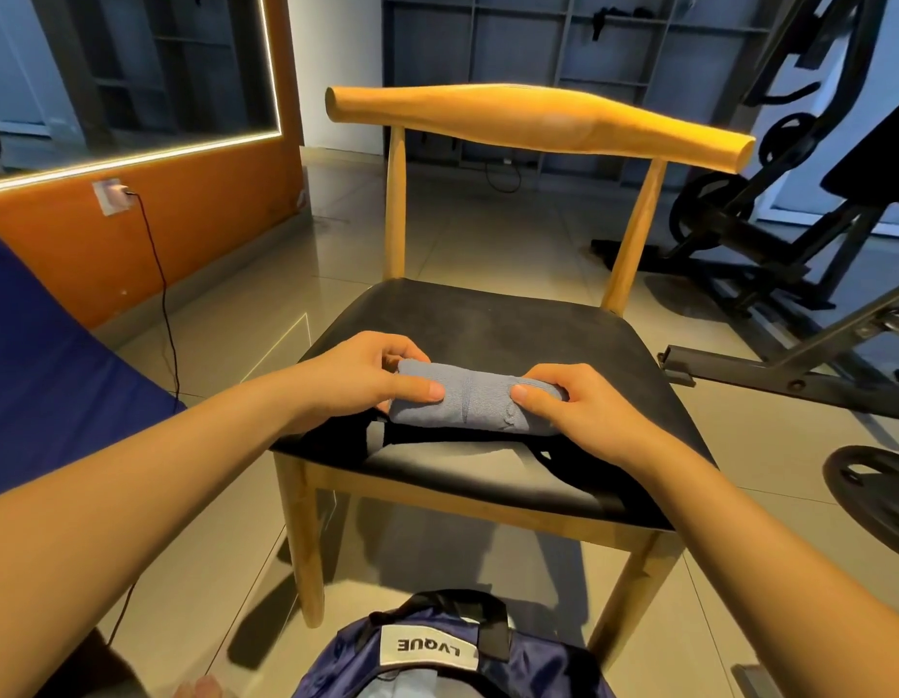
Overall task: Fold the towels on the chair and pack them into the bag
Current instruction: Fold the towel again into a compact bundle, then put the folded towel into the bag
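A grey-blue towel (470, 401), folded into a small thick bundle, rests on the black seat of a wooden chair (488, 319). My left hand (367, 377) grips its left end, thumb on top and fingers behind. My right hand (573, 403) grips its right end the same way. A dark blue bag (533, 667) with a white "LVQUE" label stands on the floor below the chair's front edge, its top open and something pale blue showing inside.
Black gym equipment (770, 234) and a weight plate (875, 501) crowd the right side. A dark blue surface (49, 355) lies at the left. A black cable (163, 294) runs down from a wall socket on the orange wall. Glossy tiled floor surrounds the chair.
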### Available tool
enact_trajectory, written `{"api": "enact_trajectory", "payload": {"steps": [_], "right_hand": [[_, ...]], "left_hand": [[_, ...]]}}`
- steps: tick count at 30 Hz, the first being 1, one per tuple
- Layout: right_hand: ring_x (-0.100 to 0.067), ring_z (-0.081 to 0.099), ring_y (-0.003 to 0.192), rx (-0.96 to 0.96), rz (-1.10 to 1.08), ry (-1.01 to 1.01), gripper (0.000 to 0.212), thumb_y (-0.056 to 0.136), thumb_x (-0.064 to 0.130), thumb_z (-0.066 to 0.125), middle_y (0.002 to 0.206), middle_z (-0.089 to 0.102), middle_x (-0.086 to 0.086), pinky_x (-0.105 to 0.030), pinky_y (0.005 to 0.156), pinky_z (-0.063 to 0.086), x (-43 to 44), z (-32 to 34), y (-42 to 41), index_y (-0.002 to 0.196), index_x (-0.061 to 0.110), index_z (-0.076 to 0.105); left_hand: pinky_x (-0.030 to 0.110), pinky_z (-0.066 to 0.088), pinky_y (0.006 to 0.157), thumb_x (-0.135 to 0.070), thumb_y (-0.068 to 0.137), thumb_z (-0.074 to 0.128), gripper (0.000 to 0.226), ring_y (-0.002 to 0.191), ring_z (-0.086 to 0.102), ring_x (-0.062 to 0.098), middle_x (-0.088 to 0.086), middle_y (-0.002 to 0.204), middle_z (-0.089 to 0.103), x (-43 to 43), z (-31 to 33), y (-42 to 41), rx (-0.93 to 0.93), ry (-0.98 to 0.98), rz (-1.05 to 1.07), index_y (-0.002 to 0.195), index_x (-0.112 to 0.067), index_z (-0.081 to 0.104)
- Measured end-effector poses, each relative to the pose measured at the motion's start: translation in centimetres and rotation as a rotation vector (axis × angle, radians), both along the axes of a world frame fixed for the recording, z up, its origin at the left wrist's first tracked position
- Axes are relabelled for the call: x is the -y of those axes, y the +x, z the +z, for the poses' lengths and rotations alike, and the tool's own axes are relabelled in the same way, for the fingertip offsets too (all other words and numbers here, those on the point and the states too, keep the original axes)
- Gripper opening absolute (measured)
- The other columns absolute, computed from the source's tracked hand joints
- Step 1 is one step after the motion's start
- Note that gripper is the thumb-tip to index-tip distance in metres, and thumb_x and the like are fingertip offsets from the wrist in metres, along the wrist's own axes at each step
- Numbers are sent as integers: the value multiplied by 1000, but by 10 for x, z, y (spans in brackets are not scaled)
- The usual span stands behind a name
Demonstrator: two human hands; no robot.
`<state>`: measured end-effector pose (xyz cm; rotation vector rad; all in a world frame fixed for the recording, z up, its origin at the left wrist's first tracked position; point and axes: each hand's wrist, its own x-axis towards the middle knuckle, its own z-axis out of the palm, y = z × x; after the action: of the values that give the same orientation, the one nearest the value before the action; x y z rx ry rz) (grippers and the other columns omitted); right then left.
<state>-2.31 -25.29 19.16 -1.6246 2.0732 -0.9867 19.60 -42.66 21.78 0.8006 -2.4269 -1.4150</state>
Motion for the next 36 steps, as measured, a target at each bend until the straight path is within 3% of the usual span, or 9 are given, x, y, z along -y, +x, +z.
{"api": "enact_trajectory", "payload": {"steps": [5, 9, 12, 17, 20, 24, 30, 33, 36], "right_hand": [[-27, 64, 87, 49, 22, 5, 28, 99, 39, 62, 86, 71, -8, -29, 72, 49, -2, 7, 1, 90, 17, 76], [-12, 71, 98, 290, 14, -84, 23, 92, 33, 71, 100, 77, 1, -24, 83, 57, -13, 23, 12, 105, 16, 77], [-19, 70, 110, 513, 38, -78, 44, 91, 43, 68, 116, 74, -5, -34, 98, 56, -19, 32, 25, 121, 11, 69], [-40, 63, 117, 762, 249, 249, 84, 71, 52, 84, 131, 63, -19, -50, 103, 51, -30, 24, 58, 139, 14, 54], [-36, 66, 115, 718, 161, 273, 75, 71, 43, 83, 128, 66, -17, -51, 101, 54, -44, 24, 64, 137, 19, 55], [-32, 68, 113, 574, 39, 249, 64, 81, 53, 74, 123, 68, -12, -49, 100, 55, -66, 19, 70, 134, 22, 56], [-26, 70, 112, 634, -73, 107, 41, 97, 36, 60, 122, 72, -5, -38, 97, 56, -97, 12, 89, 136, 23, 59], [-20, 71, 108, 665, -136, 87, 33, 103, 23, 56, 121, 73, -3, -27, 86, 56, -111, 7, 97, 134, 19, 63], [-17, 71, 102, 628, -279, 70, 26, 101, 17, 60, 115, 76, -3, -25, 80, 55, -130, -6, 105, 126, 17, 69]], "left_hand": [[31, 59, 90, -40, 92, 71, 20, 99, 71, 14, -5, 101, 76, -5, 3, 0, -145, -82, 70, 105, -25, 75], [28, 60, 84, -28, 92, 72, 18, 99, 74, 20, 3, 100, 77, -9, 24, 8, -172, 36, -112, 105, -16, 76], [31, 59, 88, -28, 92, 68, 24, 103, 72, 21, 5, 105, 76, -14, 37, 11, -100, 53, -315, 110, -13, 74], [29, 58, 86, -31, 85, 72, 31, 107, 71, 19, 0, 107, 75, -29, 34, -1, -68, 61, -460, 112, -15, 72], [27, 57, 84, -34, 83, 74, 32, 106, 71, 16, -2, 105, 75, -31, 31, -6, -64, 61, -455, 110, -18, 70], [27, 57, 87, -29, 91, 71, 19, 104, 72, 13, -3, 105, 77, -34, 26, -9, -43, 34, -451, 108, -20, 73], [29, 57, 91, -32, 95, 69, 18, 102, 72, 9, -5, 102, 78, -51, 14, -13, -73, 12, -393, 106, -23, 80], [27, 56, 88, -35, 94, 70, 16, 96, 73, 8, -4, 97, 79, -64, 4, -15, -79, 21, -407, 100, -24, 81], [28, 56, 83, -34, 95, 71, 19, 88, 71, 9, 6, 95, 78, -77, -19, -19, -25, 37, -453, 100, -18, 80]]}}
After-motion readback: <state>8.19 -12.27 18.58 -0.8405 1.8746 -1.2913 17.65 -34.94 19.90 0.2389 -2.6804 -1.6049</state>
